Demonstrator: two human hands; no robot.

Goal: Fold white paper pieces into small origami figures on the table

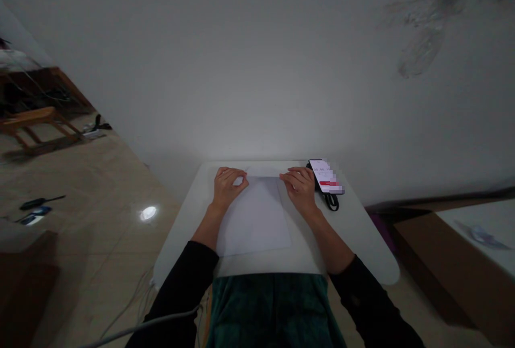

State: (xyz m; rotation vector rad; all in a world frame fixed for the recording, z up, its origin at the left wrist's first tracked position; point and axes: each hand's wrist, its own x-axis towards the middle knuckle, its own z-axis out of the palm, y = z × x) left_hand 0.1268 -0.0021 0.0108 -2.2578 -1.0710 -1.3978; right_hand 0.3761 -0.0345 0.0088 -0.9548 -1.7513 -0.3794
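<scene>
A white sheet of paper (257, 219) lies on the small white table in front of me. My left hand (229, 184) pinches the sheet's far left corner between thumb and fingers. At the far right corner my right hand (300, 184) grips the paper the same way, with fingertips together. The far edge between both hands looks slightly lifted or folded, with a thin shadow line along it. The near part of the sheet rests flat.
A phone (326, 176) with a lit screen leans on a black cable (332, 201) right of my right hand. The white table (354, 251) stands against a wall (257, 69). A cardboard box (454, 262) is at the right, a wooden stool (36, 120) far left.
</scene>
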